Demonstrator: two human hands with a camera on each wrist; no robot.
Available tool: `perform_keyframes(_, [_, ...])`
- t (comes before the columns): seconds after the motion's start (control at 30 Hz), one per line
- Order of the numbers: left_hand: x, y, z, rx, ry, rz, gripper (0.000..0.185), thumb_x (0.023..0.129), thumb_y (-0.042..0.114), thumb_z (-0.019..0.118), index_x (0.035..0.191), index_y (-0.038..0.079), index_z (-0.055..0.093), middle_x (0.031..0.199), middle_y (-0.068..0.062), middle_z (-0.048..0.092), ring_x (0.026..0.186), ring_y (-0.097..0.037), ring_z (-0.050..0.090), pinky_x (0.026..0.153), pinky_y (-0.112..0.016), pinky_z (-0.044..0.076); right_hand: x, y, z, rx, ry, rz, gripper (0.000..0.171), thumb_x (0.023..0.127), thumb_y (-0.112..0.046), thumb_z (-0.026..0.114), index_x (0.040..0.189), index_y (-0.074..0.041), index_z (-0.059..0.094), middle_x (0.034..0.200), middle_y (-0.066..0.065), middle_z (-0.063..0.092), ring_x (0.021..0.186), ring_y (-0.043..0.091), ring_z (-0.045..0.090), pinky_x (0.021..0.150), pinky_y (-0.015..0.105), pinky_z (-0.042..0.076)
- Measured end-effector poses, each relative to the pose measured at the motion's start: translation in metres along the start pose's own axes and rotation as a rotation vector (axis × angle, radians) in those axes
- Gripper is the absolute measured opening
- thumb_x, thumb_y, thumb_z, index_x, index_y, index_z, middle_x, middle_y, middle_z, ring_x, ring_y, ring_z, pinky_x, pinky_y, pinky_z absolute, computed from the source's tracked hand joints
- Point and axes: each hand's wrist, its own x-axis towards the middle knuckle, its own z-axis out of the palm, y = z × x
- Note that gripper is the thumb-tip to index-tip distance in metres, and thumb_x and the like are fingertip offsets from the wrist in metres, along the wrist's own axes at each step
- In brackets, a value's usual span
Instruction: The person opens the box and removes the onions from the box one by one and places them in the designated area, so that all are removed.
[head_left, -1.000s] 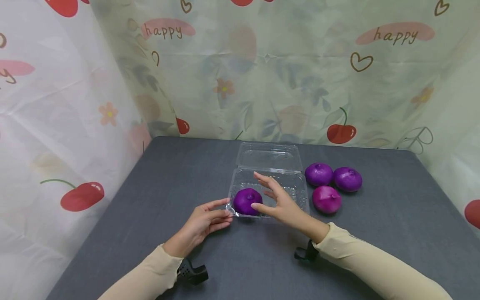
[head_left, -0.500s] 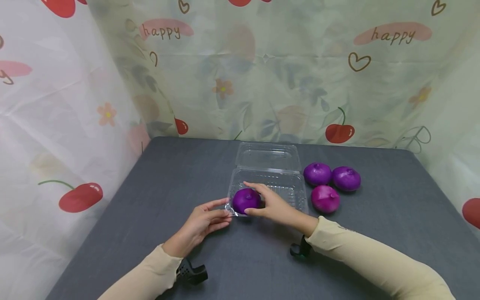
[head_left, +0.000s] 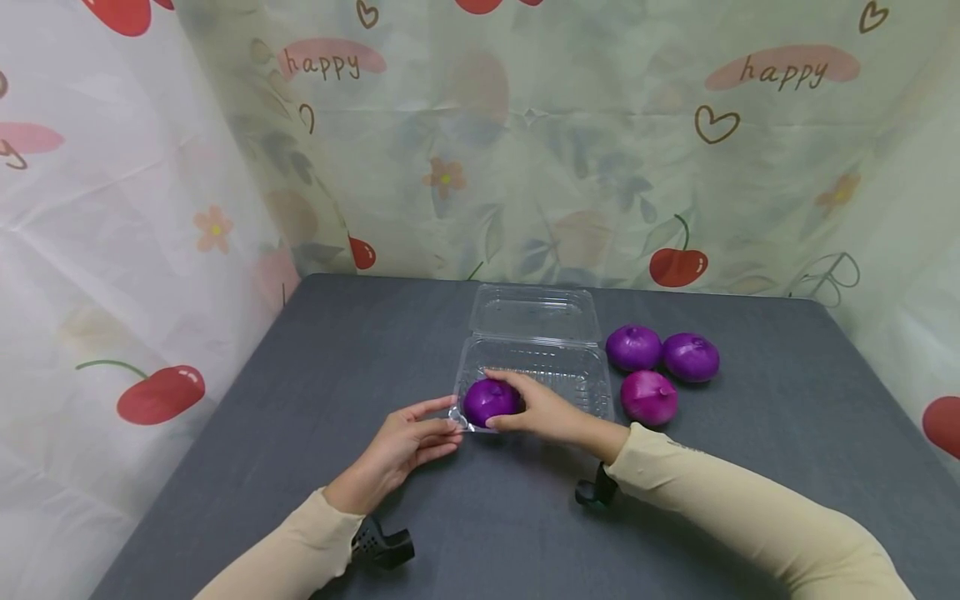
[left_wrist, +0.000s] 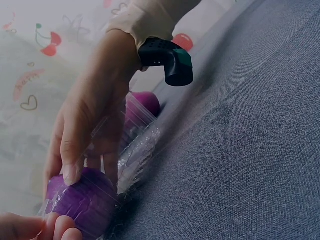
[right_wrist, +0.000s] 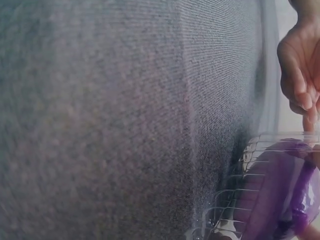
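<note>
A purple onion (head_left: 491, 402) sits in the front left corner of a clear plastic clamshell box (head_left: 551, 360), whose lid (head_left: 534, 313) lies folded back. My right hand (head_left: 546, 408) holds this onion, thumb at the front and fingers round its far and right sides. In the left wrist view the right hand (left_wrist: 82, 120) reaches down over the onion (left_wrist: 87, 200), with the box's clear wall in front. The box's front left corner is pinched between thumb and fingers of my left hand (head_left: 408, 442). That hand (right_wrist: 301, 65) also shows at the right wrist view's edge.
Right of the box, two purple onions (head_left: 633, 347) (head_left: 691, 357) stand side by side, with a pinker onion (head_left: 649, 398) in front of them. All rest on a dark grey tabletop (head_left: 360, 358). A printed curtain (head_left: 525, 167) hangs behind the table and along both sides.
My right hand has moved left and down, from hovering at the onion's right with spread fingers to gripping it. The left hand and the box stay in place.
</note>
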Motion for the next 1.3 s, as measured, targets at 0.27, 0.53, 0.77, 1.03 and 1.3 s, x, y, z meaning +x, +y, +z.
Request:
perform_keyframes(0.27, [0.0002,0.0007,-0.0001,-0.009,-0.002,-0.005,0.045,0.090,0.003,0.066,0.134,0.010,0.058,0.094,-0.013,0.074,0.084,-0.019,0.073,0.079,-0.034,0.060,0.0015,0.0000,-0.0025,0.023,0.017,0.028,0.066,0.086,-0.025,0.074,0.143,-0.009,0.045,0.140,0.019,0.049,0.124,0.038,0.051,0.101,0.050,0.047])
perform_keyframes(0.53, [0.0000,0.0023,-0.0003,-0.009,0.010,-0.016,0.045,0.090,0.004,0.066,0.134,0.011,0.058,0.096,-0.013,0.074,0.083,-0.018,0.073,0.082,-0.036,0.059,0.0029,0.0019,-0.0061,0.006,-0.004,0.031,0.072,0.082,-0.025,0.078,0.143,-0.009,0.043,0.134,0.019,0.053,0.123,0.036,0.052,0.099,0.048,0.049])
perform_keyframes(0.77, [0.0000,0.0018,0.0005,-0.007,0.010,-0.001,0.045,0.090,0.003,0.066,0.133,0.010,0.059,0.095,-0.013,0.074,0.083,-0.019,0.073,0.082,-0.036,0.059,0.0051,0.0027,-0.0064,-0.014,-0.018,0.030,0.076,0.081,-0.029,0.079,0.145,-0.012,0.041,0.129,0.017,0.055,0.118,0.032,0.056,0.097,0.047,0.050])
perform_keyframes(1.03, [0.0001,0.0015,0.0005,-0.007,0.014,0.000,0.045,0.089,0.003,0.066,0.133,0.010,0.059,0.095,-0.013,0.074,0.084,-0.020,0.073,0.081,-0.036,0.060,0.0047,0.0031,-0.0063,-0.049,0.016,0.025,0.075,0.080,-0.030,0.080,0.143,-0.011,0.044,0.129,0.017,0.055,0.115,0.031,0.057,0.093,0.046,0.053])
perform_keyframes(1.3, [0.0000,0.0014,0.0004,-0.008,0.013,-0.014,0.046,0.089,0.004,0.067,0.134,0.010,0.058,0.096,-0.013,0.074,0.084,-0.020,0.073,0.080,-0.035,0.060,-0.0021,-0.0008,-0.0073,-0.023,0.071,0.070,0.074,0.078,-0.029,0.081,0.142,-0.014,0.045,0.132,0.017,0.050,0.116,0.031,0.057,0.091,0.042,0.054])
